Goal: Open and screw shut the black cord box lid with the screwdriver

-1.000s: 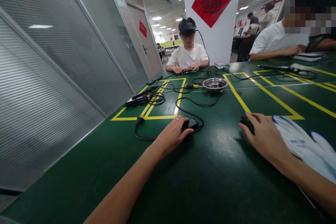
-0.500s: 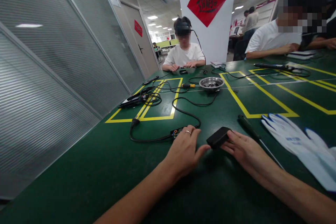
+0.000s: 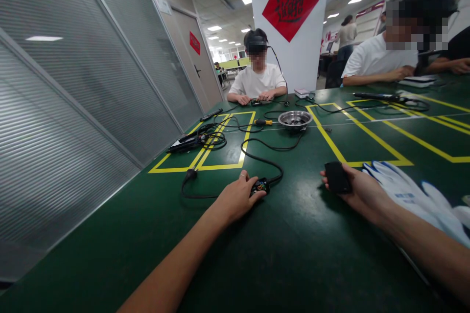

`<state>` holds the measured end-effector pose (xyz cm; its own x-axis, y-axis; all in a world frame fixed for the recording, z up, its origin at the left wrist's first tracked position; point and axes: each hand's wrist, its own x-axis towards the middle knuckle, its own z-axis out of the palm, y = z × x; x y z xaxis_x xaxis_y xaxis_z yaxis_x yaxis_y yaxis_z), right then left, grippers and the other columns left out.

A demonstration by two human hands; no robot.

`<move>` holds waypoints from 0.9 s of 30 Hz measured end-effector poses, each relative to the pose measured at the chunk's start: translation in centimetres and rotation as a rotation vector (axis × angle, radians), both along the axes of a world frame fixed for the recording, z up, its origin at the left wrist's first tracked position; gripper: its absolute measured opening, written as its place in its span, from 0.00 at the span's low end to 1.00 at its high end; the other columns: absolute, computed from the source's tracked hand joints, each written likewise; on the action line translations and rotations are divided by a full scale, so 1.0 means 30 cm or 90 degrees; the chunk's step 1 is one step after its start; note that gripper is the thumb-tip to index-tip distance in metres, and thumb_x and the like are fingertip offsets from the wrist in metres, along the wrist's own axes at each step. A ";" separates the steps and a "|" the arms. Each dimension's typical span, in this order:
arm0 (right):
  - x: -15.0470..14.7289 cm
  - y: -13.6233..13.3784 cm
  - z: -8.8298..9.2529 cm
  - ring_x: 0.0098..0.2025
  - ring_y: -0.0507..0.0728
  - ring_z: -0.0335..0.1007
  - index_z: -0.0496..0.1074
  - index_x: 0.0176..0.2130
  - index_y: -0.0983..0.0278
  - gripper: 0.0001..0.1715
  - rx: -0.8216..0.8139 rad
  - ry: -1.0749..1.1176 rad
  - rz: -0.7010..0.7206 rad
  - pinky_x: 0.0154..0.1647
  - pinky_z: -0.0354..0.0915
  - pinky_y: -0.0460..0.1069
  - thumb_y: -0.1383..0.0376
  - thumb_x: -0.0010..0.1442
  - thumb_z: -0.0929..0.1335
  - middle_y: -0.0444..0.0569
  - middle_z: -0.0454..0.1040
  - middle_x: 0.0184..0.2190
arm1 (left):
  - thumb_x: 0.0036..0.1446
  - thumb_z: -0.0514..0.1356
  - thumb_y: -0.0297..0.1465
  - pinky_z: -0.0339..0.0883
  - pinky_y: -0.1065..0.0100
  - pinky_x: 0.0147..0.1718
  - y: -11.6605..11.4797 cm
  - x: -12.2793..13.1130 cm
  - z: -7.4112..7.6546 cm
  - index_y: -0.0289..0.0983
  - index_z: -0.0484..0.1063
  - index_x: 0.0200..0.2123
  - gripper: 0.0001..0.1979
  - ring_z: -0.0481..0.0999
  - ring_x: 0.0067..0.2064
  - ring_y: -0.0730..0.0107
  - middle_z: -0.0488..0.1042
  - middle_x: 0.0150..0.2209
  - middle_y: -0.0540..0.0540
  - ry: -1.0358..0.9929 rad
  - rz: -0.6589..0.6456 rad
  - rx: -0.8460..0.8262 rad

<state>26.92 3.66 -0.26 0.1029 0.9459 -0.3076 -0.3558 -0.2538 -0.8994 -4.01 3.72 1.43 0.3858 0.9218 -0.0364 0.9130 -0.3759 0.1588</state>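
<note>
My left hand (image 3: 237, 198) rests on the green table (image 3: 293, 254), its fingers pinching a small opened device (image 3: 260, 186) with coloured parts showing, at the end of a black cable (image 3: 264, 159). Palm up, my right hand (image 3: 358, 190) holds a flat black cover (image 3: 337, 177) at the right. Just beyond that hand lie white work gloves (image 3: 414, 195).
A steel bowl (image 3: 294, 119) and a yellow-handled screwdriver (image 3: 264, 122) sit mid-table inside yellow taped lines. A bundle of black cables (image 3: 200, 139) lies at the left. One person (image 3: 258, 76) sits across the table, another person (image 3: 382, 56) at the right. A glass partition (image 3: 73, 98) runs along the left.
The black cover came off the device. My right hand carried it to the right, and my left hand slid the opened device back to the left.
</note>
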 end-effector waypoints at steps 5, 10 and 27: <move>-0.006 0.050 -0.015 0.35 0.58 0.72 0.68 0.48 0.67 0.26 0.089 -0.327 0.011 0.39 0.70 0.55 0.51 0.62 0.57 0.56 0.75 0.39 | 0.60 0.50 0.51 0.67 0.54 0.45 0.005 -0.012 -0.020 0.41 0.60 0.58 0.29 0.75 0.43 0.53 0.60 0.53 0.38 0.006 -0.015 0.013; -0.073 0.066 -0.048 0.53 0.67 0.61 0.68 0.53 0.66 0.28 0.261 -0.672 0.048 0.56 0.55 0.64 0.53 0.61 0.59 0.61 0.68 0.49 | 0.62 0.49 0.50 0.67 0.58 0.46 0.011 -0.026 -0.008 0.44 0.61 0.58 0.26 0.74 0.43 0.56 0.61 0.51 0.41 0.004 -0.044 0.007; -0.082 -0.194 0.072 0.59 0.61 0.59 0.58 0.61 0.62 0.29 0.444 -1.062 0.180 0.59 0.59 0.58 0.56 0.64 0.58 0.53 0.63 0.59 | 0.61 0.48 0.50 0.67 0.58 0.46 0.033 -0.026 -0.008 0.47 0.59 0.61 0.27 0.74 0.44 0.56 0.62 0.50 0.41 0.000 -0.058 -0.029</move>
